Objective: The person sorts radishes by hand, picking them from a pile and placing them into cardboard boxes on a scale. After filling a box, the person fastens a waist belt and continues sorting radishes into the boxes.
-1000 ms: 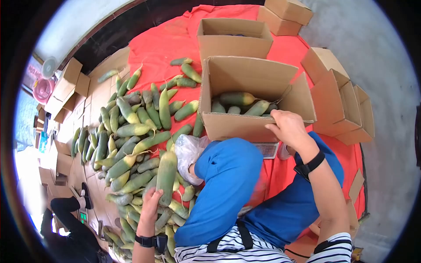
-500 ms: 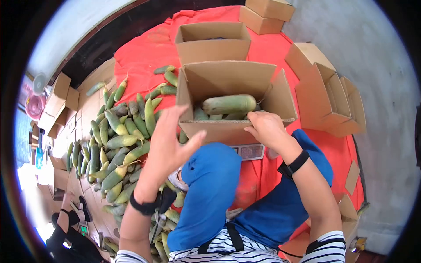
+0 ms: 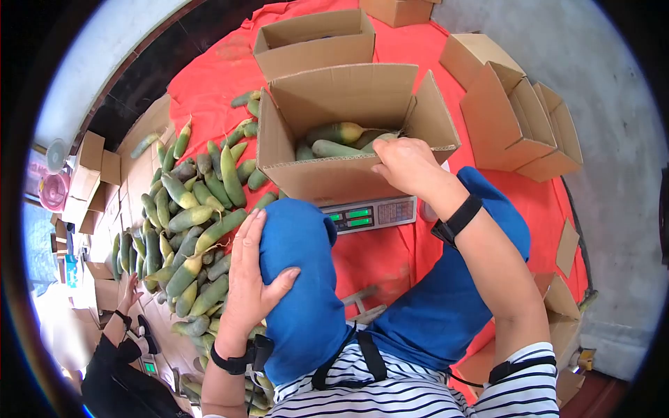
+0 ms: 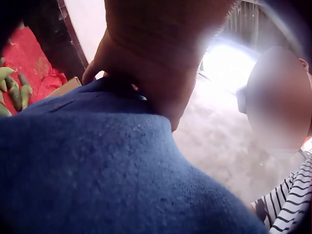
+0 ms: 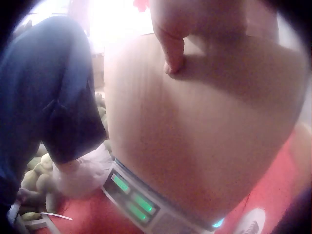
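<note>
My left hand [image 3: 244, 279] rests with fairly straight fingers and the thumb apart on the side of my blue-trousered knee [image 3: 296, 258]; it holds nothing. The left wrist view shows that hand [image 4: 146, 63] over the blue cloth. With my right hand [image 3: 411, 164] I grip the front rim of an open cardboard box [image 3: 320, 182], the thumb on the outer face in the right wrist view. Several green radishes [image 3: 336, 132] lie inside the box. Under it stands a digital scale [image 3: 380, 213] with green lit displays [image 5: 139, 207].
A large heap of green radishes [image 3: 185, 219] spreads to the left. Behind stands another open box [image 3: 317, 49]; more cardboard boxes [image 3: 512, 125] line the right side of the red cloth [image 3: 209, 83]. A person in black [image 3: 125, 380] sits at the lower left.
My left hand carried a green radish from the heap into the box, let it go and came back down onto my knee. My right hand has stayed on the box rim.
</note>
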`<state>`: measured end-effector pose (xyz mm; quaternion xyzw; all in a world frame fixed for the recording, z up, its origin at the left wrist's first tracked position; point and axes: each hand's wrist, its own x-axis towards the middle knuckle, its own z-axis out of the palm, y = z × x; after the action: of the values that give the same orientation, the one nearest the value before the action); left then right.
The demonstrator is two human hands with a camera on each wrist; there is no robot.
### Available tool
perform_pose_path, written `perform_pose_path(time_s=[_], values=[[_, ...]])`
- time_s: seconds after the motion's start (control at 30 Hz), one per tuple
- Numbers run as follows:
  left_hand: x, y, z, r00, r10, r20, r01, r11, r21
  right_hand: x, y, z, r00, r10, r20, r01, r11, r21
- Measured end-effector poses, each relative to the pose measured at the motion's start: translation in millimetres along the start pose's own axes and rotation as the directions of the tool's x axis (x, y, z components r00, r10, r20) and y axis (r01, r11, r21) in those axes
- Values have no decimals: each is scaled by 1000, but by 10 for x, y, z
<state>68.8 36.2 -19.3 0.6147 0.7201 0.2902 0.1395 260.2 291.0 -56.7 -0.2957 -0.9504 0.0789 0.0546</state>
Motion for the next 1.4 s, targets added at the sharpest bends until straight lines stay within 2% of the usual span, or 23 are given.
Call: perform_pose_path(time_s=[0.43, 0.5, 0.53, 0.6, 0.7, 0.77, 0.8, 0.83, 0.9, 0.93, 0.97, 1.03, 1.07, 1.13, 1.17, 1.27, 1.3, 1.37, 1.4], values=[[-279, -231, -201, 985, -133, -113, 126, 990, -69, 3, -30, -82, 998, 14, 62, -15, 1000, 10], [-304, -241, -226, 978, -163, -126, 152, 984, -96, -26, -69, -130, 990, 0, -138, 15, 994, 105], [-318, -258, -232, 976, -173, -131, 160, 981, -111, -21, -79, -157, 991, -2, -134, 16, 994, 104], [-347, -298, -246, 973, -183, -140, 167, 978, -122, 9, -90, -194, 957, -39, -286, 87, 984, 157], [-368, -339, -237, 969, -193, -154, 168, 972, -164, 15, -51, -183, 980, -15, -198, 40, 992, 123], [-405, -373, -245, 958, -221, -183, 189, 966, -178, -5, -26, -136, 995, -64, -78, 67, 997, 34], [-425, -383, -231, 969, -176, -175, 142, 971, -191, -16, -21, -109, 997, -71, -27, 72, 997, 14], [-473, -421, -233, 977, -135, -168, 100, 974, -202, -15, -2, -72, 992, -105, -63, 106, 994, 2], [-624, -564, -256, 968, -224, -117, 185, 944, -274, -11, -16, -94, 994, -103, -30, 103, 994, 24], [-709, -714, -230, 945, -298, -138, 233, 904, -359, -12, -36, -113, 996, -85, -9, 85, 996, 29], [-834, -911, -164, 880, -444, -171, 335, 833, -439, -7, -48, -119, 995, -98, -22, 99, 994, 42], [-1170, -1421, -54, 806, -551, -215, 485, 824, -295, 3, -67, -117, 992, -121, -27, 122, 991, 51], [-1385, -1641, 17, 794, -563, -229, 495, 817, -296, 3, -99, -139, 996, -87, -5, 87, 995, 49], [-1835, -1977, 219, 667, -733, -134, 720, 680, -134, 4, -124, -135, 997, -70, 26, 69, 996, 51], [-1995, -2102, 366, 652, -745, -138, 732, 667, -138, -2, -115, -113, 997, -71, 3, 70, 996, 55], [-2282, -2271, 733, 528, -849, -3, 838, 522, -161, -9, -182, -101, 998, -58, 8, 57, 997, 59], [-2321, -2337, 859, 517, -856, -2, 843, 509, -171, 0, -208, -114, 1000, -28, 14, 27, 998, 53], [-2391, -2547, 1195, 546, -837, 35, 835, 541, -101, 14, -262, -122, 1000, -21, 22, 20, 998, 52], [-2388, -2669, 1356, 512, -856, 71, 858, 507, -82, 18, -277, -124, 1000, -8, 16, 7, 998, 55]])
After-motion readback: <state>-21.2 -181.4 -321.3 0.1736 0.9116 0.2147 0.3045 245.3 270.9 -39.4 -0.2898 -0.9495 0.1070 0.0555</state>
